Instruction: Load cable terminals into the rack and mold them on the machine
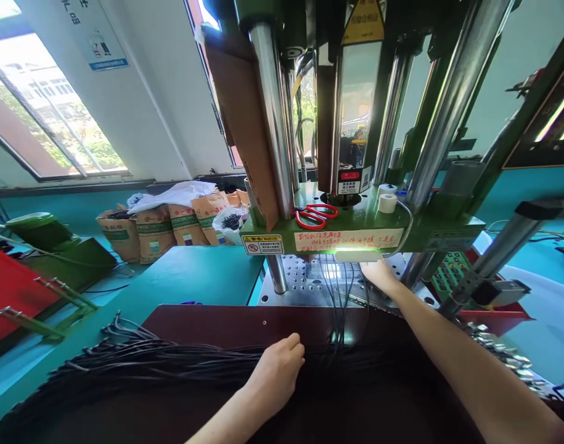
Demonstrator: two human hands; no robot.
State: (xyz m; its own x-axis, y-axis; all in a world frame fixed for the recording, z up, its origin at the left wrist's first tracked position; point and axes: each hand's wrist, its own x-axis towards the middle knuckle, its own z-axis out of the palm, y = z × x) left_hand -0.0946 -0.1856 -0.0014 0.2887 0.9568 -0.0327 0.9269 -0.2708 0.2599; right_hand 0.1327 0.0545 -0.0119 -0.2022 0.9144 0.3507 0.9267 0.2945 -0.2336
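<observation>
**Right hand [376,272] reaches under the green machine [355,221] while left hand [278,369] curls beside the cables [171,359]**

The right arm stretches up and inward from the lower right corner, elbow nearly straight. Its hand lies low at the front of the machine, just under the lit bar [358,255], near the perforated metal plate [293,280]. The fingers are mostly hidden by the bar, so I cannot tell whether they grip anything.

The left forearm slants up from the bottom edge. Its hand is back side up, fingers bent inward, with the thumb side toward the machine. It is at the right end of the long black bundle of cables; whether a cable is pinched in those fingers I cannot tell.

The bundle spreads across the dark brown board [193,320] to the left. Several thin strands [339,314] run from the plate down over the board, between the two hands.

Red scissors [316,216] lie on the machine's ledge, above the strands.
</observation>
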